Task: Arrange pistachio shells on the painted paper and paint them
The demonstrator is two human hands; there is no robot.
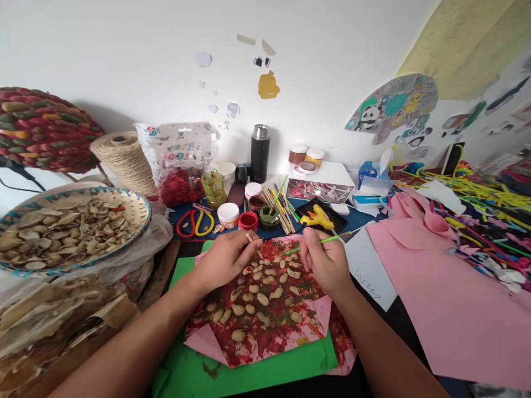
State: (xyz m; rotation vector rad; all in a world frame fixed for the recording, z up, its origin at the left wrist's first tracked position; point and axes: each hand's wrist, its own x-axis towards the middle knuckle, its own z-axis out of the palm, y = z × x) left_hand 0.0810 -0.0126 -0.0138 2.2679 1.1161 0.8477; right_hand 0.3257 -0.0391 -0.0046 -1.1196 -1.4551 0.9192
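My left hand (236, 255) is closed, pinching a thin wooden stick (249, 237) above the far part of the paint-smeared pink paper (265, 354). Across from it, my right hand (326, 260) grips a paintbrush (329, 239) with a light green handle. Its tip points left over the paper and looks green. Whole peanuts (262, 299) lie scattered on the paper between and below my hands. Beneath the paper is a green sheet (249, 381). Just beyond my hands stand open paint jars, one red (248, 221) and one dark green (269, 218) with a brush in it.
At left, a basket (145, 213) holds peanut shells, near a twine spool (122, 160). Scissors (194, 223), a black flask (260, 155) and a yellow glue gun (319, 218) sit toward the wall. Pink sheets (452, 309) and coloured pipe cleaners (489, 193) cover the right.
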